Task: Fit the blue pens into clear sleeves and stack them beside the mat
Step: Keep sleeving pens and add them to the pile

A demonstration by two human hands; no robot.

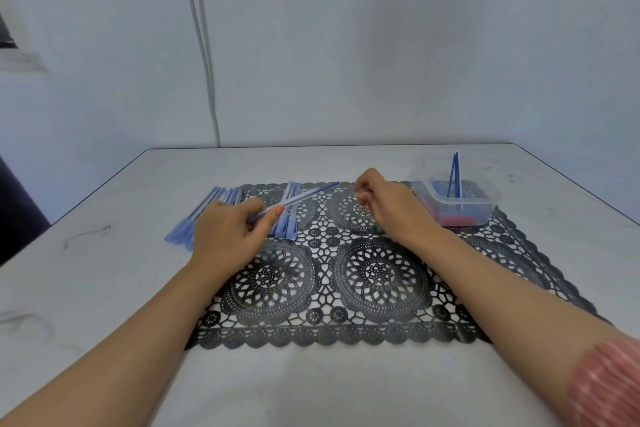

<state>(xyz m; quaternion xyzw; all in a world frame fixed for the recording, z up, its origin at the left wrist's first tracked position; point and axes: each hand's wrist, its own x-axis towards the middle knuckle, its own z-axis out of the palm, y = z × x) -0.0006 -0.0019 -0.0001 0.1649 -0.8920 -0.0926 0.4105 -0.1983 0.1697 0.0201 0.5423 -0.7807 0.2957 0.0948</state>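
Pale table, scuffed with dark marks. On it we list: one black lace-pattern mat, laid flat at centre; one stack of sleeved blue pens on the bare top just beside the mat's left edge. On the mat we list a smaller bunch of pens and a clear plastic tub.

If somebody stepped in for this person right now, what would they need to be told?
Left hand: grip shut on a sleeved pen, tip pointing away to the right.
Right hand: fingers curled above the mat; whether it holds anything is unclear.
Done: a stack of sleeved pens lies left of the mat.
On the mat: a smaller bundle.
Left: blue pens still stand in the clear tub.
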